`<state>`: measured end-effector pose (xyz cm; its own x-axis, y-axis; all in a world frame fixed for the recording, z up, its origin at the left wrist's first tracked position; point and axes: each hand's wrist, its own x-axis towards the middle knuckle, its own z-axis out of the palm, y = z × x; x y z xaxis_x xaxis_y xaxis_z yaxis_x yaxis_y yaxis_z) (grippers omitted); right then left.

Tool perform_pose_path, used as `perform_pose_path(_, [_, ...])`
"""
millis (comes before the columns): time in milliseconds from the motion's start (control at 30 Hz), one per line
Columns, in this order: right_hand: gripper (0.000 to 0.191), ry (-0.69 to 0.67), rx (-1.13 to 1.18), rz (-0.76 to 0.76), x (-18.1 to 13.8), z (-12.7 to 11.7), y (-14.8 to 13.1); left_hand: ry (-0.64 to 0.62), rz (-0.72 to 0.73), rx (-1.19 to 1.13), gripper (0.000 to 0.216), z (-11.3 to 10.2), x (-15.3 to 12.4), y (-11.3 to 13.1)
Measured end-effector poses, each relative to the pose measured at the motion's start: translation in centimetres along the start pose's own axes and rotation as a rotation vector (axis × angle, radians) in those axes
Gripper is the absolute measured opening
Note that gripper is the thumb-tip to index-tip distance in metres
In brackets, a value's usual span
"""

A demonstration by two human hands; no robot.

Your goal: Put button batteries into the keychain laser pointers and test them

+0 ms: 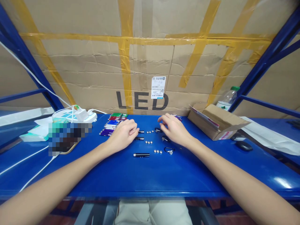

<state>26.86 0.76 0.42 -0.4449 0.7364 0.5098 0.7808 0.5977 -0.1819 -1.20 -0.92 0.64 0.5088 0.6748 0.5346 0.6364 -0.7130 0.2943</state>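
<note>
My left hand [125, 132] is closed, its fingers curled beside two black metal tubes [140, 138]; anything inside is hidden. Nearer me lies a third black tube [141, 155], like a small penlight. My right hand [174, 128] hovers with fingers apart, by black cord loops with metal clasps [165, 139]. Another cord loop [168, 150] lies closer to me. Between the hands, small silver button cells [148, 142] form three short rows. Left of my left hand, several penlights [109, 126] lie side by side in green, red, blue, white and purple.
A cardboard box [215, 120] stands at the back right, with a bottle [228, 98] behind it and a black mouse-like object [243, 146] nearby. On the left are a power strip [91, 117], white cables and a blurred phone [70, 139]. Large taped cardboard [98, 72] backs the blue table [182, 178].
</note>
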Motion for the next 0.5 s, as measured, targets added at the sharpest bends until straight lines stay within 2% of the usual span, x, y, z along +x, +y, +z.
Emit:
perform_pose_path(167, [0.016,0.012,-0.018,0.028,0.01,0.01,0.00,0.052,-0.042,-0.157,0.037,-0.23,-0.18,0.23])
perform_pose_path(500, [0.018,0.018,-0.030,0.072,0.07,0.16,0.04,0.199,-0.159,-0.264,0.028,-0.95,-0.27,-0.05])
